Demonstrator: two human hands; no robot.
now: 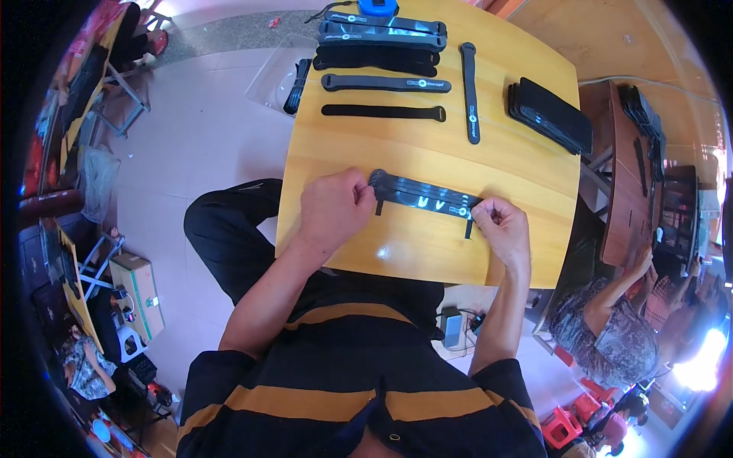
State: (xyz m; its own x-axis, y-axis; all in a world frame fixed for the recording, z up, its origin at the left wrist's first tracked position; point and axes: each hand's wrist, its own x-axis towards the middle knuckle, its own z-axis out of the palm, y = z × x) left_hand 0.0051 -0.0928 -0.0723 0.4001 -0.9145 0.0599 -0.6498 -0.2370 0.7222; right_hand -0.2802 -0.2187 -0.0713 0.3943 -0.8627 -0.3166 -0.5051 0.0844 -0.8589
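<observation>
Your left grip (334,208) is closed, fingertips pinched together at the left end of the strap bundle (421,195). Your right grip (504,229) is clamped at its right end, thumb and forefinger meeting on the corner. The bundle spans between them over the near part of the counter (336,153), right end slightly nearer you; whether it rests on the wood or hangs just above, you cannot tell. A short dark strip sticks out on the near side at each end, left strip (379,208) and right strip (468,228).

Far left on the counter: glossy dark packs (382,33), then nearer you a black bundle (376,59), a grey strap (385,83) and a black strap (378,111), all lying crosswise. A blue device (377,8) sits at the far edge. Right of these, a lone strap (470,95) runs near to far; farther right, a black stack (548,116) lies aslant by the edge.
</observation>
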